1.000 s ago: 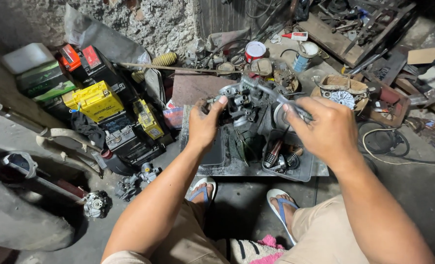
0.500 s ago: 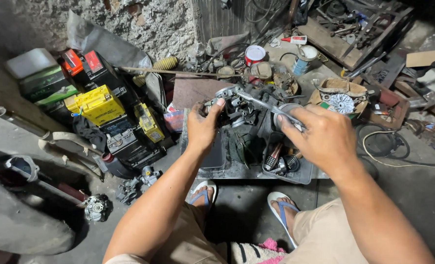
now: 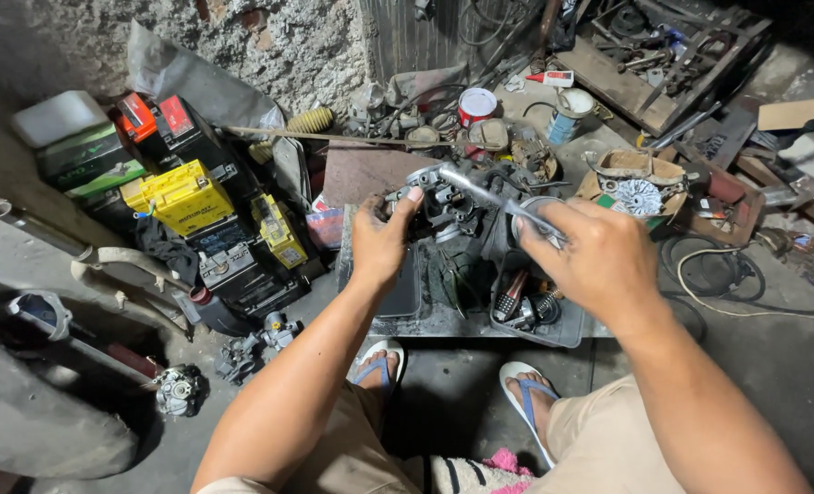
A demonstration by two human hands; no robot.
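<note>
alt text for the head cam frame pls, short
A person's left hand steadies a grey metal engine part over a cluttered tray while the right hand works a long silver wrench on it. Yellow and black batteries are stacked at left; the feet wear blue flip-flops.

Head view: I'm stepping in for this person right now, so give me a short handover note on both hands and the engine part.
Left hand: grips the grey metal engine part, steadying it over the grey tray.
Right hand: holds the handle of a long metal wrench; its far end sits on the top of the part.
Done: wrench seated on the part; whether the fastener is loose cannot be told.
Left: the part is not yet apart.
Nearby: spare tools in the tray, yellow battery on the left.
</note>
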